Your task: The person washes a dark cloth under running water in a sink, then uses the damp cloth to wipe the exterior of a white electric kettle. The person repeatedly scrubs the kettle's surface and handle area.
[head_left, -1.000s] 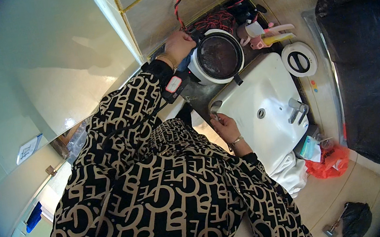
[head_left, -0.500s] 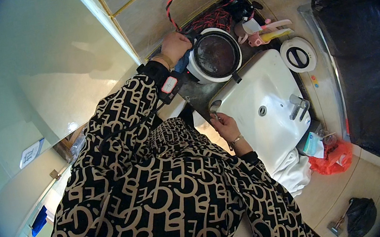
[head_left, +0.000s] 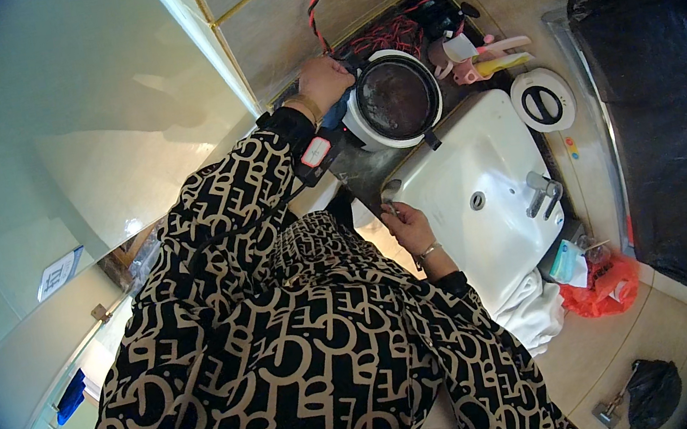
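At the upper left of the basin, my left hand (head_left: 326, 81) is closed on a bunched dark blue cloth (head_left: 335, 114), beside the rim of a white electric pot (head_left: 363, 132). The pot stands uncovered on the dark counter; its dark interior holds what looks like brownish liquid. My right hand (head_left: 408, 228) pinches the handle of a metal spoon (head_left: 392, 191), whose bowl points up over the counter edge by the white sink (head_left: 450, 197). Most of the handle is hidden by the fingers.
A white lid with a black handle (head_left: 544, 100) lies beyond the sink, left of the faucet (head_left: 544, 194). Pink and yellow utensils (head_left: 482, 64) and red-black wires (head_left: 393, 35) crowd behind the pot. A white cloth (head_left: 527, 311) and red plastic bag (head_left: 603, 287) are at right.
The view has shifted slightly, so most things sit a little further right. Both hands keep their grips, and the spoon is turned slightly.
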The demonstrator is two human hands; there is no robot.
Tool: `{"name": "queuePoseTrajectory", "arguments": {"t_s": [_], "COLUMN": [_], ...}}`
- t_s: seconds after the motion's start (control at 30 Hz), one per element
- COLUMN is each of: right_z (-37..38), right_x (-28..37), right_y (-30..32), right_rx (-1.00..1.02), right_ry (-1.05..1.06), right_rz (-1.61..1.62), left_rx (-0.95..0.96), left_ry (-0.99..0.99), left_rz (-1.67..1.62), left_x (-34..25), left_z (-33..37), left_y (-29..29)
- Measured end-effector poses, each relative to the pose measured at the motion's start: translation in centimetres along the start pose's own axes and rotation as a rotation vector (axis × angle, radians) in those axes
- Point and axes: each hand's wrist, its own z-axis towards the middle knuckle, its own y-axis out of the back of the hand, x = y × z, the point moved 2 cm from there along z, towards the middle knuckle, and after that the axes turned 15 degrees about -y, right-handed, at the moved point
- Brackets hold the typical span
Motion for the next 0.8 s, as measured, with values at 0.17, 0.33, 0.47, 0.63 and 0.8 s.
{"name": "queuePoseTrajectory", "arguments": {"t_s": [0.17, 0.33, 0.47, 0.63, 0.8], "right_z": [-0.6, 0.1, -0.1, -0.7, -0.8], "right_x": [0.8, -0.5, -0.7, -0.3, -0.7], "right_y": [-0.3, 0.0, 0.2, 0.2, 0.5], "right_rx": [0.013, 0.002, 0.009, -0.015, -0.057], "right_ry": [-0.026, -0.024, -0.014, -0.031, -0.003], "right_rz": [0.015, 0.013, 0.054, 0.020, 0.042], "left_rx": [-0.001, 0.089, -0.001, 0.066, -0.017], "left_ry": [0.071, 0.201, 0.152, 0.012, 0.101], "left_rz": [-0.122, -0.249, -0.207, 0.054, -0.173], "left_x": [-0.1, 1.4, 1.4, 0.8, 2.8], "left_z": [-1.5, -4.4, -3.4, 0.8, -0.5], "left_y": [-0.1, -0.5, -0.5, -0.2, -1.6]}}
